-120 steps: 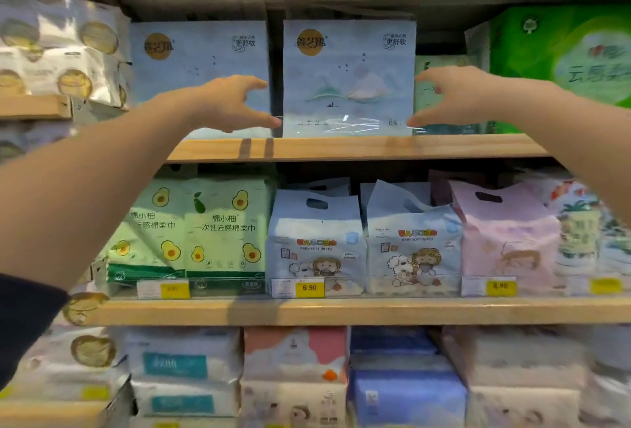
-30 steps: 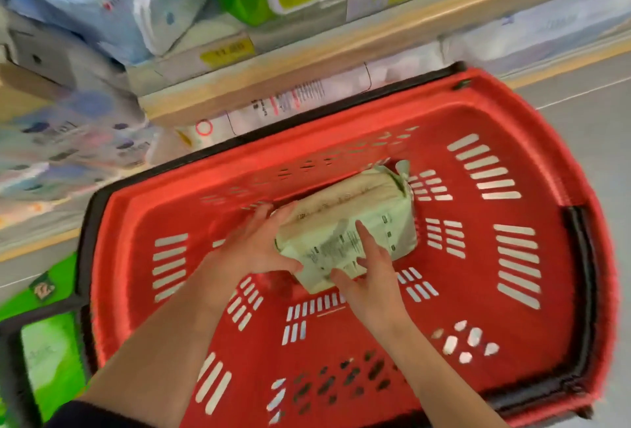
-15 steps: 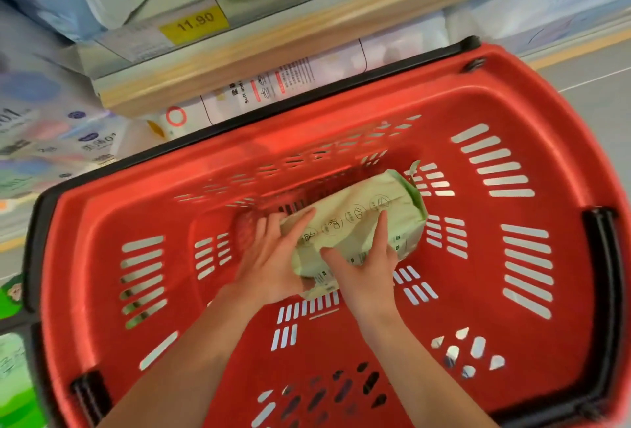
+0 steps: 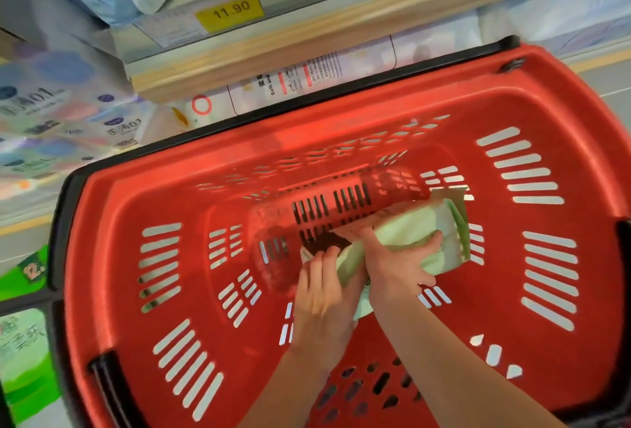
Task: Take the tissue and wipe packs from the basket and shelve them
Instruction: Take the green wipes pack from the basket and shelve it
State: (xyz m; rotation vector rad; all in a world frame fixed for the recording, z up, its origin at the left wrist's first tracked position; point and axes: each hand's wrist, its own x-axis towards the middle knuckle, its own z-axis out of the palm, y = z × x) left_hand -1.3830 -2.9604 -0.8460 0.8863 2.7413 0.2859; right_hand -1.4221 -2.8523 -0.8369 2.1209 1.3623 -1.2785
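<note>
A pale green tissue pack (image 4: 426, 233) lies tilted inside the red plastic basket (image 4: 164, 277), near its middle right. My right hand (image 4: 399, 263) clasps the pack from above, fingers wrapped over its long side. My left hand (image 4: 324, 294) grips the pack's near left end. Both forearms reach in from the lower edge. Part of the pack is hidden under my hands. No other pack shows in the basket.
A wooden shelf edge (image 4: 307, 35) with a yellow 11.90 price tag (image 4: 230, 11) runs above the basket. Blue and white tissue packs (image 4: 51, 113) sit at left, green packs (image 4: 24, 359) at lower left. Grey floor (image 4: 614, 83) shows at right.
Since four seconds ago I looked down from the shelves to the basket. Over the last second both hands closed on the green pack and turned it, its far end swinging right.
</note>
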